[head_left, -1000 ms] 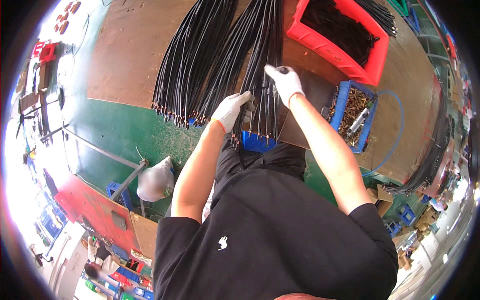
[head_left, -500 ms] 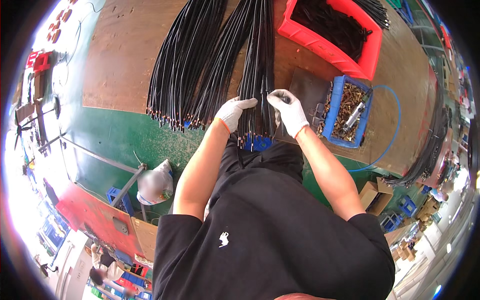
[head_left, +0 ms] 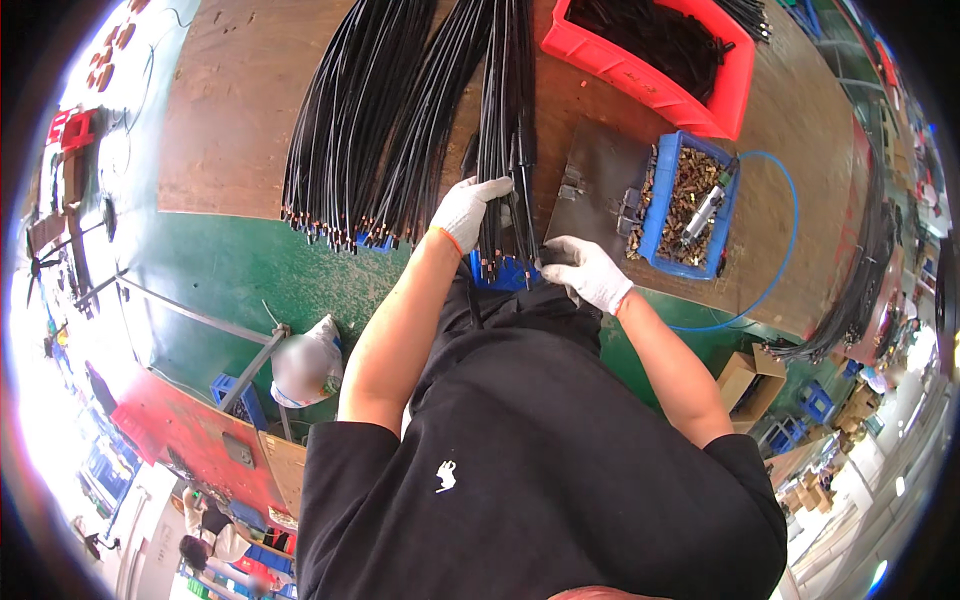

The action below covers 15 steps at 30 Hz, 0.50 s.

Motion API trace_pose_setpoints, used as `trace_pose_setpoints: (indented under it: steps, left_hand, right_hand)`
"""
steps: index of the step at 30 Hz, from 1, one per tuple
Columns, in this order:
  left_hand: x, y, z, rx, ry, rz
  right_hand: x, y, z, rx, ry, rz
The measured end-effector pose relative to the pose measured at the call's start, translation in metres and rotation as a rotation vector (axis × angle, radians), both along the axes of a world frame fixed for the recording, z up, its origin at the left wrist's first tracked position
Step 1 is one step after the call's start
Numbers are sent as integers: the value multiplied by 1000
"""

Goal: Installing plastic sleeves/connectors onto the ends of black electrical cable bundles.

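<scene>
The left hand (head_left: 463,213), white-gloved, has its grip clamped on a narrow bundle of black cables (head_left: 507,100), which runs toward 12 o'clock across the desk (head_left: 225,110). At 4 o'clock from it, the gloved right hand (head_left: 590,272) holds thumb and fingertips nearly together beside the cable ends; I cannot tell whether they pinch one. Wider cable sheaves (head_left: 355,120) fan at the left hand's 10 o'clock. From the right hand, a blue bin (head_left: 657,210) of brass-coloured fittings sits at 2 o'clock, a red bin (head_left: 640,85) near 1.
</scene>
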<state>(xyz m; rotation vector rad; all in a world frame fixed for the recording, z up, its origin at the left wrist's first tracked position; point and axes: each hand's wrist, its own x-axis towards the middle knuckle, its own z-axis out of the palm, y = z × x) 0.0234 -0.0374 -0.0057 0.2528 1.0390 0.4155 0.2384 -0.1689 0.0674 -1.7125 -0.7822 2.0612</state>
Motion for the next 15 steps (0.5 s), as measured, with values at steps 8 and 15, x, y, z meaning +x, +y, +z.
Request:
trace_pose_setpoints:
  steps: [8,15]
  left_hand:
    - [12,-8,4,80,49,17]
    - [14,-9,3,98,81,20]
  right_hand:
    - [7,-30,-4,53,-2,147]
    - [8,-32,2,43,-26,250]
